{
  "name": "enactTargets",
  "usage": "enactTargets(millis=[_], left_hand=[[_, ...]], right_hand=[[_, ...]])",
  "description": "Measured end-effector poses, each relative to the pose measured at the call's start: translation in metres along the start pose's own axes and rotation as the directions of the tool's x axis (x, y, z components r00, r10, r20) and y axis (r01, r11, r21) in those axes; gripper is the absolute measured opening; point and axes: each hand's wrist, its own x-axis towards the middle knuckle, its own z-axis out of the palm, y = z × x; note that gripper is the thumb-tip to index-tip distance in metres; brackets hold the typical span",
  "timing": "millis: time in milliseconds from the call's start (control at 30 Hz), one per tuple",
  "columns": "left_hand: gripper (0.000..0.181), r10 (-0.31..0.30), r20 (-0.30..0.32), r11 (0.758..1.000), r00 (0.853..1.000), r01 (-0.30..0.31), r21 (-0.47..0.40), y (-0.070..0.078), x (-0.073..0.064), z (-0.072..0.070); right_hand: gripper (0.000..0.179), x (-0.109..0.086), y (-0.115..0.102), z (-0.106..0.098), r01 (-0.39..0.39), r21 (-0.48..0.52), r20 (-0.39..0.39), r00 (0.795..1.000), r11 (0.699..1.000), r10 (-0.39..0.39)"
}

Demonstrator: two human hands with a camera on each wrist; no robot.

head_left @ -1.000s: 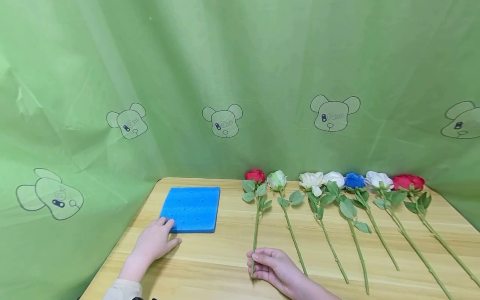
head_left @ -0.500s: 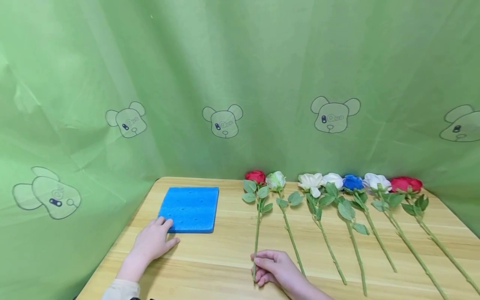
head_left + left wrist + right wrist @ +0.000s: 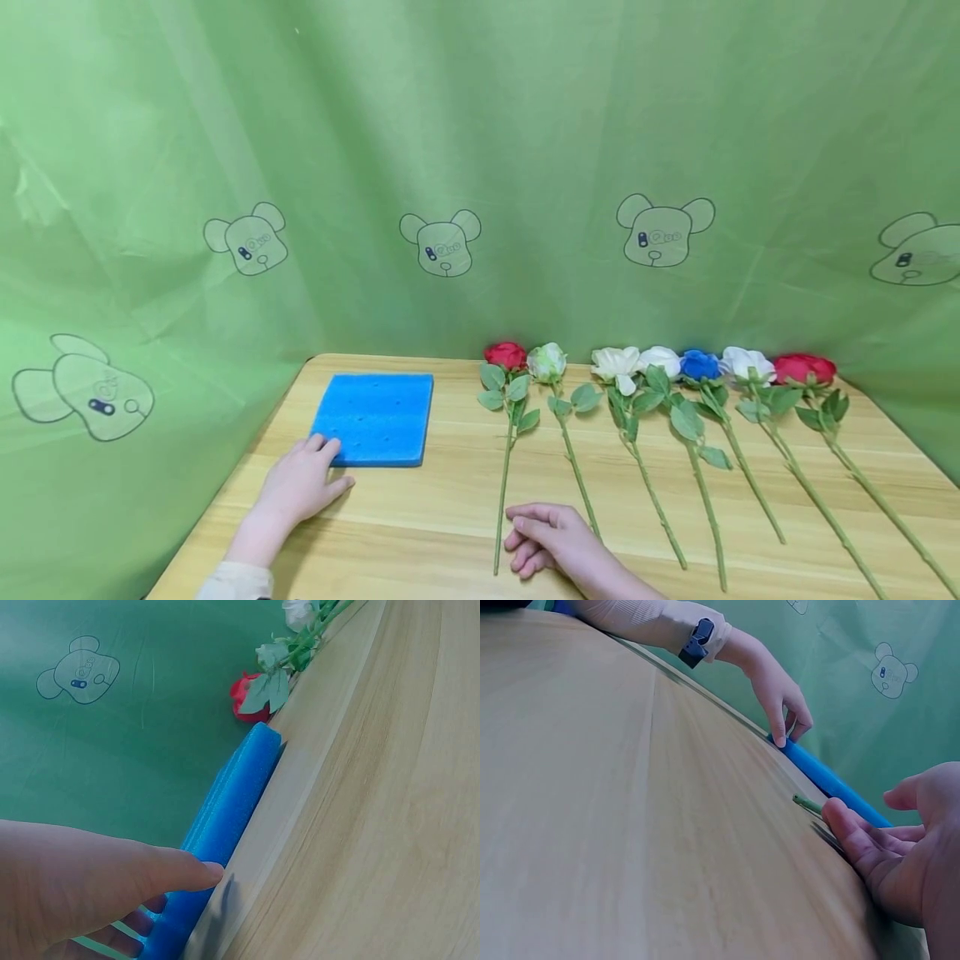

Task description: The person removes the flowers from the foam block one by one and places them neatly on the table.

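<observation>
My left hand (image 3: 298, 482) rests with its fingertips on the near left corner of a flat blue foam pad (image 3: 378, 417). In the left wrist view the thumb (image 3: 184, 870) stretches along the pad's side, fingers relaxed. A red artificial rose (image 3: 506, 357) lies on the table, leftmost in a row, its green stem (image 3: 503, 492) pointing toward me. Just right of that stem's lower end is my right hand (image 3: 551, 537), fingers loosely bent, thumb apart from them, holding nothing. In the right wrist view the stem's cut end (image 3: 806, 802) shows beyond the fingertips.
Several more artificial flowers lie to the right: a pale green one (image 3: 547, 363), white ones, a blue one (image 3: 701, 365) and a red one (image 3: 804, 369). The wooden table (image 3: 420, 533) ends at a green curtain (image 3: 480, 125) printed with bear heads.
My right hand has let go of the red rose's stem and sits slightly right of it. The stem's lower end has swung a little left. My left hand stays on the foam pad.
</observation>
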Motion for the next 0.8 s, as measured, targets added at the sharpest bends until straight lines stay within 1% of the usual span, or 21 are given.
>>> enactTargets(millis=[133, 233, 300, 400, 500, 567, 633, 700, 800], left_hand=[[0.056, 0.011, 0.002, 1.0, 1.0, -0.011, -0.005, 0.002, 0.005, 0.002], [0.057, 0.02, -0.003, 1.0, 1.0, -0.02, -0.014, 0.002, 0.006, 0.004], [0.057, 0.02, -0.004, 1.0, 1.0, -0.02, -0.022, 0.001, 0.006, 0.004], [0.057, 0.012, 0.019, 0.999, 1.0, -0.012, -0.038, 0.0, 0.006, 0.001], [0.056, -0.004, 0.068, 0.997, 0.998, 0.008, -0.071, -0.002, 0.008, -0.005], [0.054, -0.01, 0.108, 0.995, 0.994, 0.021, -0.096, -0.003, 0.012, -0.008], [0.052, -0.025, 0.154, 0.992, 0.988, 0.044, -0.121, -0.004, 0.017, -0.013], [0.048, -0.043, 0.198, 0.988, 0.979, 0.07, -0.134, -0.005, 0.021, -0.017], [0.042, -0.096, 0.278, 0.978, 0.956, 0.142, -0.153, -0.006, 0.026, -0.025]], right_hand=[[0.055, -0.005, 0.0, -0.003, 0.006, -0.003, -0.012, 1.0, 1.0, -0.006], [0.055, -0.013, 0.0, -0.008, 0.011, -0.008, 0.003, 1.0, 1.0, -0.011], [0.055, -0.017, 0.0, -0.012, 0.022, -0.01, 0.034, 0.999, 1.0, -0.021], [0.054, -0.024, -0.002, -0.018, 0.046, -0.027, 0.097, 0.994, 0.999, -0.043], [0.053, -0.032, -0.009, -0.026, 0.065, -0.069, 0.123, 0.991, 0.996, -0.057], [0.054, -0.039, -0.017, -0.032, 0.067, -0.106, 0.107, 0.993, 0.992, -0.055], [0.054, -0.047, -0.026, -0.039, 0.075, -0.165, 0.072, 0.995, 0.983, -0.064], [0.054, -0.053, -0.036, -0.046, 0.087, -0.238, 0.032, 0.996, 0.967, -0.082], [0.054, -0.063, -0.051, -0.059, 0.107, -0.352, -0.037, 0.991, 0.93, -0.128]])
